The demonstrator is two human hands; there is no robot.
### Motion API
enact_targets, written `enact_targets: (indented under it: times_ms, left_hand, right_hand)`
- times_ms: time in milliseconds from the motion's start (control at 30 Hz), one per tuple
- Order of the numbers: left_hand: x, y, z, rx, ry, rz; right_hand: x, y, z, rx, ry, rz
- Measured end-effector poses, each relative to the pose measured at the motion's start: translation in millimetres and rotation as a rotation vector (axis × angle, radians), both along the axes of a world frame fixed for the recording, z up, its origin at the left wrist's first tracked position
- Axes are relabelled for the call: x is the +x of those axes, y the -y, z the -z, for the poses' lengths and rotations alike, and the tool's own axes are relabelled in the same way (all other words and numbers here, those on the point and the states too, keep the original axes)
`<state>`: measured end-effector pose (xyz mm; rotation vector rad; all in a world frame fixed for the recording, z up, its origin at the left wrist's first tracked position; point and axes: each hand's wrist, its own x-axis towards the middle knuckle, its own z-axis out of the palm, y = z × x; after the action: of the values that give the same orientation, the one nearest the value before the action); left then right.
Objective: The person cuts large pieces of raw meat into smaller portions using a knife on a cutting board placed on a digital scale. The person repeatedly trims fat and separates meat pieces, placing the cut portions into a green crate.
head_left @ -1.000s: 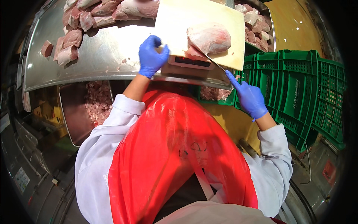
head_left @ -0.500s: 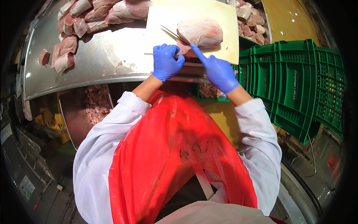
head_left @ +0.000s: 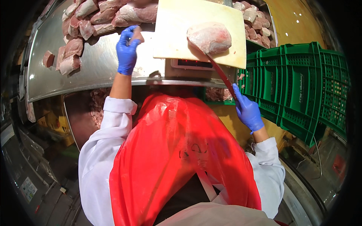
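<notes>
In blue gloves, my left hand (head_left: 127,51) pinches a small trimmed piece of meat (head_left: 138,35) above the steel table, left of the cutting board. My right hand (head_left: 248,112) grips a long knife (head_left: 221,75) at the front of the table, its tip pointing up and left toward the board. On the pale cutting board (head_left: 171,41) lies a large pink piece of meat (head_left: 209,37), which neither hand touches. The knife's tip appears close to the lower edge of that piece; whether they touch I cannot tell.
Several meat chunks (head_left: 102,17) lie along the back left of the steel table (head_left: 45,81). A scale with a red display (head_left: 192,64) sits under the board's front edge. Green crates (head_left: 290,83) stand at the right. Trays of meat are at the back right (head_left: 260,24) and below the table.
My left hand has moved left off the board, carrying the small piece of meat. My right hand has drawn the knife back toward me and right, away from the large piece.
</notes>
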<state>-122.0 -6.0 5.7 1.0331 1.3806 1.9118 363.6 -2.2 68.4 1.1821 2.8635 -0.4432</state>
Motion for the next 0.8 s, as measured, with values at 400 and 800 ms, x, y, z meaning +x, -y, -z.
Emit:
enact_targets:
  times_ms: [400,800]
  left_hand:
    - [-21,-44,-45,0.102,0.703,0.446]
    - [-17,-47,-26,-0.061,0.616,0.413]
  right_hand:
    - [-190,-39,36,0.179,-0.767,0.414]
    - [-214,-27,51,0.309,-0.547,0.432]
